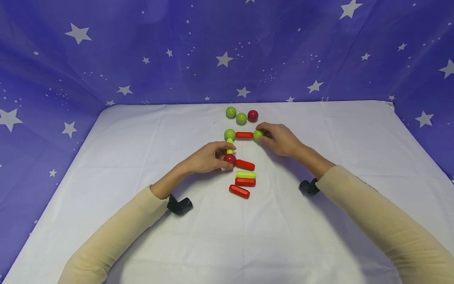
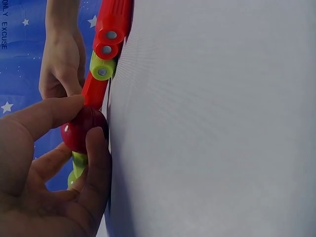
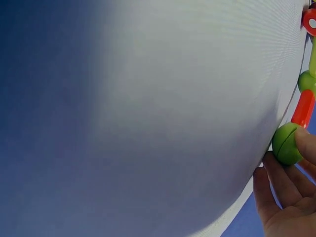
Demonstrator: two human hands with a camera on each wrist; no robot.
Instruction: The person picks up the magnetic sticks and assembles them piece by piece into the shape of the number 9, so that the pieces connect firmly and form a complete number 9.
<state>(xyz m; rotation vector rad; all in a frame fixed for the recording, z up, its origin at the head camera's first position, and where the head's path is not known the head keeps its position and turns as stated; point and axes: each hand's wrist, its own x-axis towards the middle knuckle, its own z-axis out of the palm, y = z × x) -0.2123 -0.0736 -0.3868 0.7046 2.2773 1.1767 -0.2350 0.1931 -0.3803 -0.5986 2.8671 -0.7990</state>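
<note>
On the white cloth, balls and rods are joined into an angular chain. My left hand (image 1: pixel 209 157) grips a dark red ball (image 2: pixel 81 129) between thumb and fingers. From that ball a yellow-green rod (image 1: pixel 230 146) runs back to a green ball (image 1: pixel 229 134), and a red rod (image 1: pixel 245 164) points right, touching or nearly touching it. Another red rod (image 1: pixel 244 135) links the green corner ball to a second green ball (image 3: pixel 286 143), which my right hand (image 1: pixel 281 139) pinches at the chain's right end. Fingers partly cover both held balls.
Behind the chain lie two loose green balls (image 1: pixel 231 112) and a red ball (image 1: pixel 253 115). In front are a yellow-green rod (image 1: pixel 246 175) and two red rods (image 1: pixel 239 191), with silver discs on visible ends. Black wrist mounts (image 1: pixel 180 205) protrude below both sleeves. A starry blue curtain (image 1: pixel 227 51) borders the table.
</note>
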